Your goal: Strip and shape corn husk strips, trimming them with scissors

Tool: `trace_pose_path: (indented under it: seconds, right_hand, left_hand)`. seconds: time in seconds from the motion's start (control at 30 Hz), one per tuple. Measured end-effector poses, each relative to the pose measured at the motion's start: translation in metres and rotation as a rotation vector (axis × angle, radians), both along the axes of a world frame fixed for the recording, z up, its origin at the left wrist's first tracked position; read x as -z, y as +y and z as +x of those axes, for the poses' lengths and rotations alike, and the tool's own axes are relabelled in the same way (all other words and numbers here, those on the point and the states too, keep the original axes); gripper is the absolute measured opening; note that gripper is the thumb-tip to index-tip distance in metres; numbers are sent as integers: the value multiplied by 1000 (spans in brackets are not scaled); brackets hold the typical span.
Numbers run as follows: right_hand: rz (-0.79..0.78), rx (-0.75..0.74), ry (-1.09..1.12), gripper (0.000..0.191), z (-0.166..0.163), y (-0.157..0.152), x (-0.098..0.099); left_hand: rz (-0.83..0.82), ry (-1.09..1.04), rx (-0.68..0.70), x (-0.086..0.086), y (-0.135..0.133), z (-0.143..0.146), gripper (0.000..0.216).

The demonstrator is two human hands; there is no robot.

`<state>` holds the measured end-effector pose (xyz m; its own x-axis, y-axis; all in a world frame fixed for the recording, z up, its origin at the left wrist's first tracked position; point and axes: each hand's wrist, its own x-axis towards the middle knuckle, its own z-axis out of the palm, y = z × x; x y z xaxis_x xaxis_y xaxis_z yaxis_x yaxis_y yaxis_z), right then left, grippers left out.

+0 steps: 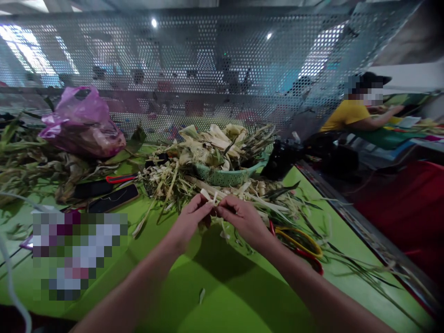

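Note:
Above the middle of the green table (222, 296), my left hand (194, 213) and my right hand (239, 215) meet fingertip to fingertip. Both are closed in a pinch on a small pale strip of dried husk (209, 196), whose ends stick up between the fingers. Its lower part is hidden behind the fingers. Just beyond them stands a light green plastic basket (225, 177) heaped with dried husks (222, 145). Scissors with red and yellow handles (301, 238) lie by my right forearm, partly covered by it.
A purple plastic bag (81, 122) rests on dried leaves (31, 171) at the left. Nearer are a phone (113, 200) and a red-edged tool (121, 178). Loose stalks (166, 185) surround the basket. Behind rises a perforated metal panel (194, 69). A person in yellow (347, 115) sits at right.

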<state>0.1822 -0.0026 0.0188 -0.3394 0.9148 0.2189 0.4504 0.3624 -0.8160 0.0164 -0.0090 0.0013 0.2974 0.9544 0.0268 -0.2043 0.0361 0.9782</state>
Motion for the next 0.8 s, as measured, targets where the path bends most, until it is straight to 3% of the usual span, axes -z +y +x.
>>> trace_pose_path:
  seconds: [0.27,0.57,0.8]
  right_hand:
    - [66,-9,-159,18,1,-2,-3]
    - [40,-87,-92,23,5,2,-2]
    - [-8,-115,-5,22,6,2,1]
  left_hand:
    - [-4,20,1,-3,5,-2,21]
    - [-200,-203,9,1,2,-1,12]
    - [-248,-270,-2,1,2,-2,12]
